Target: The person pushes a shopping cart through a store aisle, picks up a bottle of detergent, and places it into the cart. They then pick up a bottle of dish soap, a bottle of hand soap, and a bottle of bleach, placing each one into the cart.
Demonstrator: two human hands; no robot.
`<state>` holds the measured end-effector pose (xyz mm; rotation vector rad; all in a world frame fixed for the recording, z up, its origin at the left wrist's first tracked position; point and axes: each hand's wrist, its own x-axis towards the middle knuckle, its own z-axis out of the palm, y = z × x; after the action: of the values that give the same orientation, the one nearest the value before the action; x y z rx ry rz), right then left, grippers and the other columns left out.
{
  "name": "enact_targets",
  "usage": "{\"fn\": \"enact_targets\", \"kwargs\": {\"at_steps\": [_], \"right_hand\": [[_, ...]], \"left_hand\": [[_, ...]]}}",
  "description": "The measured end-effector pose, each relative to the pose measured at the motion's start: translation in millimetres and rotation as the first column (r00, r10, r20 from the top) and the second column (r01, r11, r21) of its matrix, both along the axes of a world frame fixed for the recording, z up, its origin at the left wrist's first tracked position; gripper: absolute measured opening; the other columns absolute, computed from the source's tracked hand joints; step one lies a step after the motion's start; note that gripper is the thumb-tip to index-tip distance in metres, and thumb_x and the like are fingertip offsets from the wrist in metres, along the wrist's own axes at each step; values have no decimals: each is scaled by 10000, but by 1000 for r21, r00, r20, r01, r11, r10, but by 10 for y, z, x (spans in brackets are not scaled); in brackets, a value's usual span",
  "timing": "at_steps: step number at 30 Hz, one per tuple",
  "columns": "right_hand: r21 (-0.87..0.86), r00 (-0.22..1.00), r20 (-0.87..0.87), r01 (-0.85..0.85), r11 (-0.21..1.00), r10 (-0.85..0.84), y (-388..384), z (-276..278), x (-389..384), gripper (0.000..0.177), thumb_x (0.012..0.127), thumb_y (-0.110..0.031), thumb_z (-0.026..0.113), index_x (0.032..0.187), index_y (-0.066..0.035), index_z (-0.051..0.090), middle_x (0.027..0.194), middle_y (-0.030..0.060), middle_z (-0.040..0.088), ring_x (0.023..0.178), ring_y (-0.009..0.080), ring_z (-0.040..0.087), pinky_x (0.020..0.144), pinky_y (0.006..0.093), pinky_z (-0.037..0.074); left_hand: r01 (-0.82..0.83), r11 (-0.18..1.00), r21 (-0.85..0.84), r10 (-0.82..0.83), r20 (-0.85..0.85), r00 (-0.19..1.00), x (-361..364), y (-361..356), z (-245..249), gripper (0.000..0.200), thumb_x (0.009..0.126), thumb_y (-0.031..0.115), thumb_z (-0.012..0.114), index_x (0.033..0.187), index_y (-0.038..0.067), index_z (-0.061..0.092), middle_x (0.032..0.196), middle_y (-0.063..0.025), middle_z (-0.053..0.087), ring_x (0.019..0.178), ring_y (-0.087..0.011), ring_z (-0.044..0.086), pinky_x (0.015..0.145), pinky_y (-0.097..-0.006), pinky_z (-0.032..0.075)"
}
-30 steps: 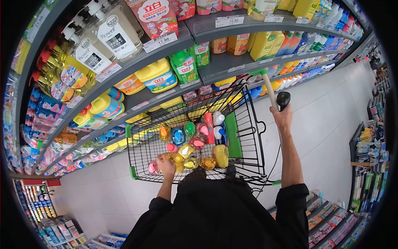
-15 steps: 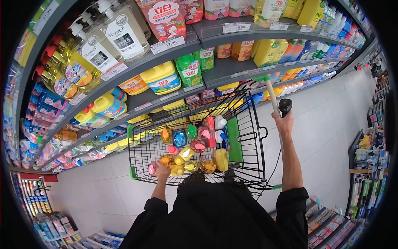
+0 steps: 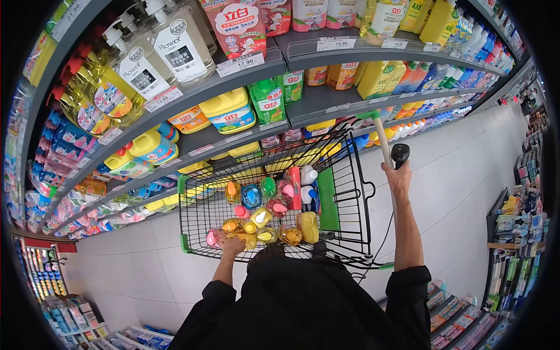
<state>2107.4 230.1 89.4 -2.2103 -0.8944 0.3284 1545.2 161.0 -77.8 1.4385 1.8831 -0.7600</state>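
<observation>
A black wire shopping cart (image 3: 350,192) with green trim stands in front of me, loaded with several bottles (image 3: 262,204) of yellow, blue, pink and white cleaner. My left hand (image 3: 233,245) rests on the near rim of the cart, touching a yellow bottle (image 3: 249,239) there. My right hand (image 3: 399,175) is stretched out past the cart's right side. It grips a black handheld scanner (image 3: 400,154), whose cable hangs down along my forearm. A pale pole with a green end (image 3: 380,135) rises just beside that hand.
Grey shelves (image 3: 256,64) full of detergent and soap bottles, with price tags, curve along the left and top. More stocked racks (image 3: 519,233) line the right side and bottom. A pale tiled floor (image 3: 461,175) runs between them.
My left hand has slid slightly back along the near rim of the cart. My right hand with the scanner stays raised, shifted only slightly. The view has tilted a little.
</observation>
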Motion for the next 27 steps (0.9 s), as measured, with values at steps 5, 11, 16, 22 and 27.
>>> {"fn": "enact_targets", "kwargs": {"at_steps": [5,11,16,22,27], "right_hand": [[15,1000,28,-9,1000,9,-14,-65,42,636,644,-293,805,1119,52,560,1015,260,677,965,410,659,873,436,505],[45,1000,1,-31,998,31,2,-92,56,625,643,-287,808,1107,54,563,988,255,678,943,410,659,855,444,505],[33,1000,-4,-28,999,28,-13,-66,51,616,653,-282,801,1132,34,577,1002,237,676,948,374,655,866,422,493],[-9,1000,-21,-14,1000,13,-25,-14,35,637,659,-300,801,1159,27,579,1029,233,671,968,365,648,882,416,484],[0,999,-6,-36,999,36,-12,-34,48,632,664,-303,797,1146,35,568,1014,244,668,965,392,643,880,428,480]], "left_hand": [[265,964,-30,-257,160,953,-297,74,-254,764,862,648,499,1222,-19,595,1270,-232,605,1209,-367,558,1051,-430,401],[346,938,-40,-325,257,910,-377,86,-305,831,690,656,684,1223,23,600,1219,-202,640,1160,-382,584,1000,-411,455],[255,961,111,-247,-81,966,-143,-104,-259,675,694,543,713,1209,114,629,1195,-165,662,1146,-289,615,1089,-489,331],[478,872,104,-486,65,872,-275,80,-259,606,726,567,676,1137,121,676,1073,-152,700,1071,-316,629,1023,-508,366],[454,869,196,-485,152,861,-145,192,902,489,762,494,705,1079,121,696,1003,-152,706,1024,-319,651,934,-453,452]]}}
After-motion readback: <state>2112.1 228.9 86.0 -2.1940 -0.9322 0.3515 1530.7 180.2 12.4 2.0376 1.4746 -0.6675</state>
